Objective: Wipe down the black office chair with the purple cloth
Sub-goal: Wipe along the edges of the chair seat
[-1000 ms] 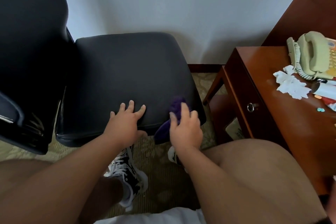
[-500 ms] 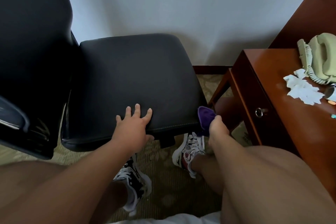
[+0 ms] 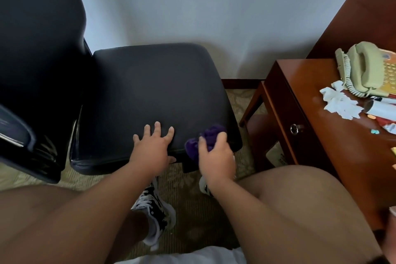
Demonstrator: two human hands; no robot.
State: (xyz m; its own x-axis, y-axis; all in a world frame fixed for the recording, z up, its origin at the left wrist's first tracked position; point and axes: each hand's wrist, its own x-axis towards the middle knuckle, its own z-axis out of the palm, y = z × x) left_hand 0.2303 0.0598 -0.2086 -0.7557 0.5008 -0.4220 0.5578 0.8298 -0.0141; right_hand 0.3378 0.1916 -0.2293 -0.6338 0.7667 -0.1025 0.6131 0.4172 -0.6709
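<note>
Black upholstery covers the black office chair [image 3: 154,96], whose seat fills the centre of the frame and whose backrest rises at the left edge. The person's left hand [image 3: 152,148] lies flat on the front of the seat, fingers spread and straight, holding nothing, as it did a second ago, seemingly to steady the chair. The right hand [image 3: 216,156] has its fingers curled round the bunched purple cloth [image 3: 205,139] and presses it onto the seat's front right corner. Half a second ago that hand and the cloth were lower, off the corner and down its side; now they are back on top. This looks like a back-and-forth stroke over that corner, so wiping is under way, but most of the seat and the backrest likely remain to be done. At the right of the frame a wooden surface [image 3: 317,148] carries a pale telephone [image 3: 364,68] and crumpled white tissue [image 3: 340,103].
</note>
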